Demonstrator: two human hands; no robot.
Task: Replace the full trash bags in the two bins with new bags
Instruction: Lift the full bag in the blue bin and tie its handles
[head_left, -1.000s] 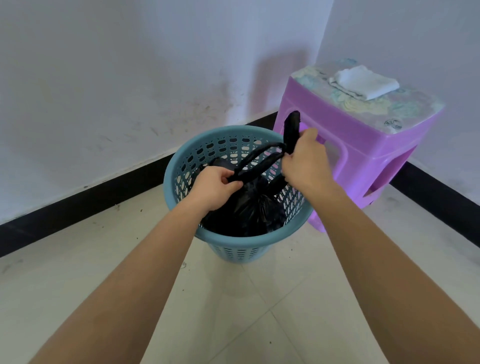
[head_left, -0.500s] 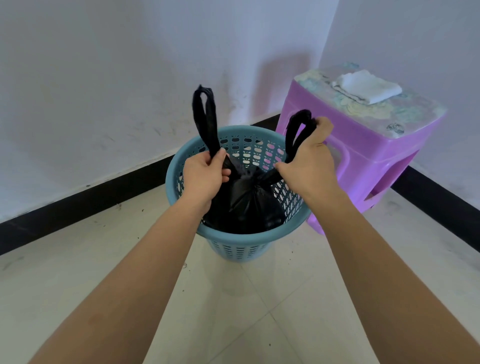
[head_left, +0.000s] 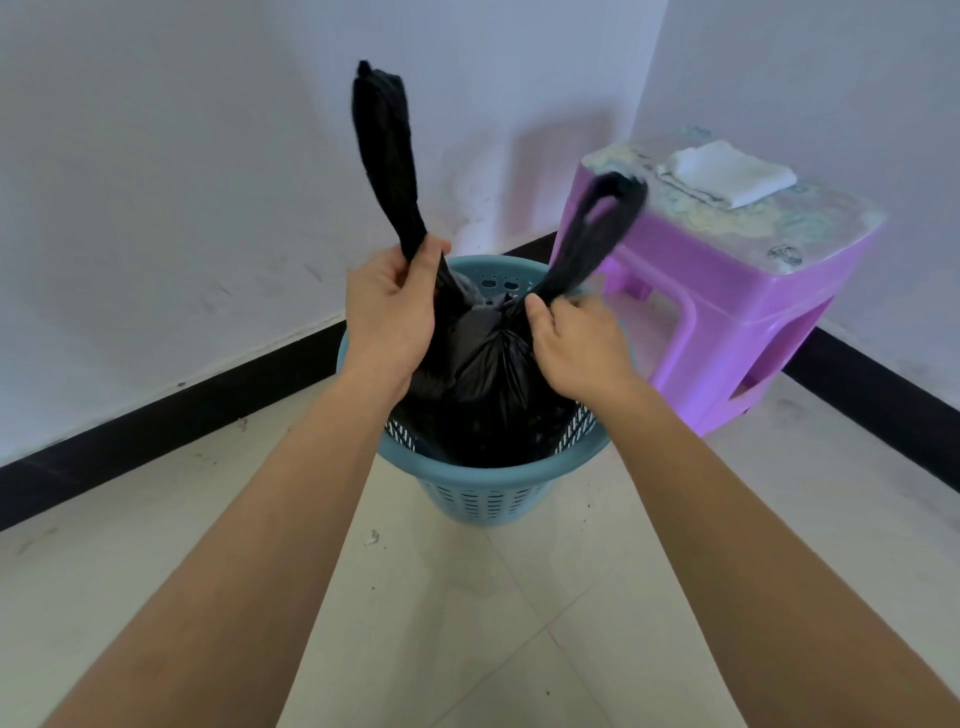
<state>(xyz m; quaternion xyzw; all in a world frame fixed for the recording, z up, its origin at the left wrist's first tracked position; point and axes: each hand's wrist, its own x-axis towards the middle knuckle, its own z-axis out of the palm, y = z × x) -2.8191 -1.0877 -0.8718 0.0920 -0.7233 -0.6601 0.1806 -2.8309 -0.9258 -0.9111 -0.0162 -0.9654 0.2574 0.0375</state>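
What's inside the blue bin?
A black bag sits in the bin, its two handles gripped by the left hand and right hand. The bag hides its contents and the bin's bottom.

White walls (head_left: 182, 156), tiled floor (head_left: 467, 623), purple stool (head_left: 727, 291)

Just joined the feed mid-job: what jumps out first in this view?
Dead centre, a black trash bag sits in the blue basket bin, its two handles standing up: the left hand grips one, the right hand pinches the other. Right of the bin, a purple stool in the corner carries a folded white cloth.
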